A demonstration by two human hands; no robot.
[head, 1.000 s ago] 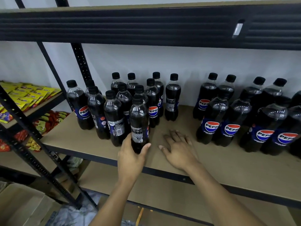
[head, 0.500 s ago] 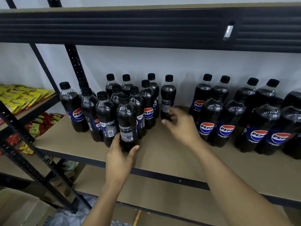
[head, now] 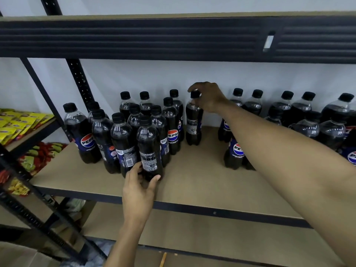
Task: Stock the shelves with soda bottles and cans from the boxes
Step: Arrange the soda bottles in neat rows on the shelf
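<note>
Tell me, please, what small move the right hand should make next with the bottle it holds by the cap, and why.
Probably slide the lone bottle left until it meets the clustered bottles. The right hand pinches its cap, and it stands apart from that group on bare shelf, while the left hand holds the front bottle.

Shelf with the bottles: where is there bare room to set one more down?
Bare shelf lies between the left cluster and the right cluster, in front of the lone bottle the right hand grips, and along the front edge. Both clusters are packed tight.
</note>
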